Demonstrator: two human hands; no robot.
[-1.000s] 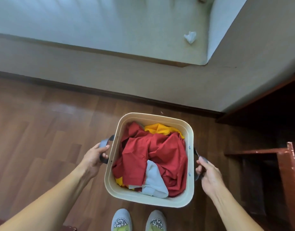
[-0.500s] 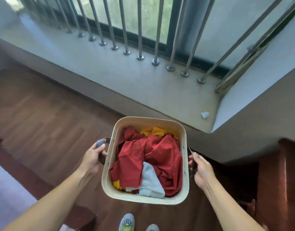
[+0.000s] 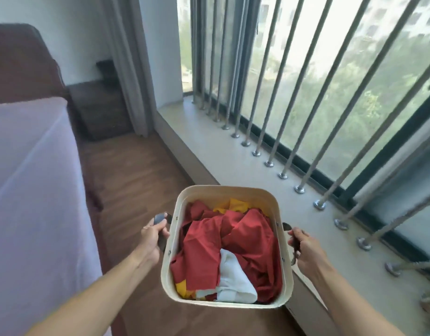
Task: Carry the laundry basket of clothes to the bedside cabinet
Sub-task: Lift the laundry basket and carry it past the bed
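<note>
A cream laundry basket (image 3: 223, 191) hangs in the air in front of me, filled with red, yellow and white clothes (image 3: 235, 243). My left hand (image 3: 152, 235) grips the dark handle on its left side. My right hand (image 3: 303, 248) grips the dark handle on its right side. The dark wooden bedside cabinet (image 3: 100, 107) stands at the far end of the floor strip, beside the bed's headboard and the curtain.
A bed with a pale lilac sheet (image 3: 32, 190) fills the left side. A raised grey window ledge (image 3: 235, 166) with metal bars (image 3: 269, 93) runs along the right. A narrow strip of wooden floor (image 3: 126, 170) leads between them. A grey curtain (image 3: 131, 69) hangs by the cabinet.
The view has swung up and to the left, from the floor and ledge to the aisle by the bed. The basket stays held in both hands.
</note>
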